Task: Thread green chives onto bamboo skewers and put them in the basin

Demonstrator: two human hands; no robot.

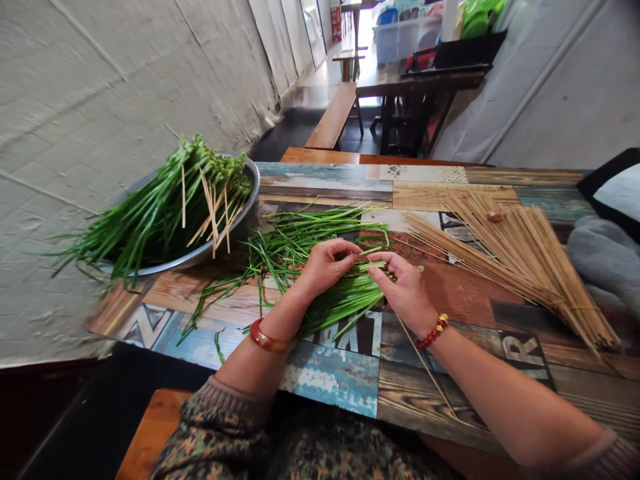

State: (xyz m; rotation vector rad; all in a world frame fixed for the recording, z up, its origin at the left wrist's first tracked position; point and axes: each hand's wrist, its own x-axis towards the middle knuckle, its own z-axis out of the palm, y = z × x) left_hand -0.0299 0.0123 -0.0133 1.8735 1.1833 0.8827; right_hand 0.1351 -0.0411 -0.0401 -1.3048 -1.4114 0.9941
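A bunch of green garlic chives [345, 298] lies on the patterned table in front of me, with its stem ends toward the right. My left hand [327, 265] is closed in a pinch at the upper side of the stems. Facing it, my right hand [403, 287] has thumb and fingers closed around the pale stem ends. One thin bamboo skewer [427, 370] slants from beneath my right hand toward the table's front edge; whether that hand grips it is hidden. Behind my hands, more loose chives [300, 233] are spread out.
A metal basin [255, 183] at the left holds piled chives [165, 200] with several skewers sticking out. Many bamboo skewers [525, 247] lie fanned at the right. Grey fluffy cloth [605, 257] sits at the right edge. Beyond the table [330, 373] are a bench [333, 117] and a plastic bin [407, 39].
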